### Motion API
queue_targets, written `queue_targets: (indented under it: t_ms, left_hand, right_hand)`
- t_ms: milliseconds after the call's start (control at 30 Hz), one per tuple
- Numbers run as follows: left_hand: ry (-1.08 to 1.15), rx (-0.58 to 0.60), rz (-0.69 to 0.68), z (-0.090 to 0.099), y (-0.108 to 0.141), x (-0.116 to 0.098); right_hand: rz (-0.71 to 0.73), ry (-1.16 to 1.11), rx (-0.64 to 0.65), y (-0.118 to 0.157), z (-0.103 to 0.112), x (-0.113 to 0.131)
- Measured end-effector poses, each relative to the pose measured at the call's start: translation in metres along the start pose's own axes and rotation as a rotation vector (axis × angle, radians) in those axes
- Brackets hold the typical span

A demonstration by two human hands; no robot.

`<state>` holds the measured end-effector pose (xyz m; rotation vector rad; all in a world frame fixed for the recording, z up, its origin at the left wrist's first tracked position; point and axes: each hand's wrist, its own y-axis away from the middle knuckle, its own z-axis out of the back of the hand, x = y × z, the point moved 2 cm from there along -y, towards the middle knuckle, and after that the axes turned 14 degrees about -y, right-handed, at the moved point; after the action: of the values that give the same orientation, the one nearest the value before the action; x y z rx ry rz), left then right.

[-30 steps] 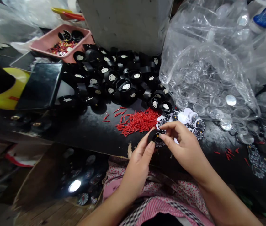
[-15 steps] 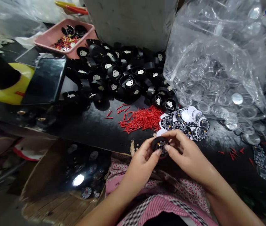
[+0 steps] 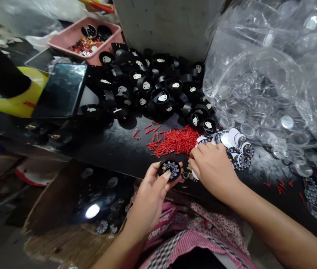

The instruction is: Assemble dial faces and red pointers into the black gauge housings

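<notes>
My left hand (image 3: 150, 194) holds a small round black gauge case with a printed dial face (image 3: 169, 169) near the front edge of the black table (image 3: 110, 147). My right hand (image 3: 213, 168) has its fingers curled down beside a heap of thin red needles (image 3: 175, 140), fingertips close to the needles and to a small piece on the table; what they pinch is hidden. Just right of that hand lies a spread of round printed dial discs (image 3: 238, 149).
A pile of black round cases (image 3: 150, 84) fills the table's back, beside a pink tray (image 3: 71, 37) and a dark phone (image 3: 61, 89). A clear bag of transparent lenses (image 3: 259, 93) sits at right. A box holding finished gauges (image 3: 97, 201) stands below the table's edge.
My right hand let go of the case and moved up to the red needles. My left hand, keeping the case, shifted left; the dial face now shows fully.
</notes>
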<state>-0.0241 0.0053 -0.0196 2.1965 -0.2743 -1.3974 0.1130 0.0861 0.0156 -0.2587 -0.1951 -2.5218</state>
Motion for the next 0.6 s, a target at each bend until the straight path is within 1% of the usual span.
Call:
queue_targets:
  t_ms: [67, 133, 300, 433, 500, 533, 600]
  left_hand:
    - [0.02, -0.011, -0.007, -0.002, 0.0, 0.001]
    - [0.056, -0.022, -0.014, -0.004, -0.001, 0.002]
    - [0.14, 0.001, 0.032, -0.007, -0.002, 0.001]
    - [0.128, -0.035, -0.013, -0.007, -0.002, 0.001]
    - [0.136, -0.035, -0.005, -0.007, -0.001, 0.0]
    - [0.154, -0.023, 0.014, -0.007, -0.001, -0.001]
    - [0.209, 0.044, 0.101, -0.008, 0.0, -0.002]
  right_hand:
    - [0.03, 0.019, 0.001, -0.001, 0.0, 0.002]
    - [0.045, -0.012, -0.007, -0.001, -0.001, 0.0]
    - [-0.014, -0.147, -0.061, 0.002, -0.003, -0.008]
    - [0.009, -0.12, -0.07, -0.001, -0.007, -0.002]
    - [0.017, -0.133, -0.066, -0.003, -0.007, 0.001]
    - [0.022, -0.178, -0.075, -0.003, -0.007, 0.002]
    - [0.044, -0.357, -0.124, 0.001, -0.004, 0.002]
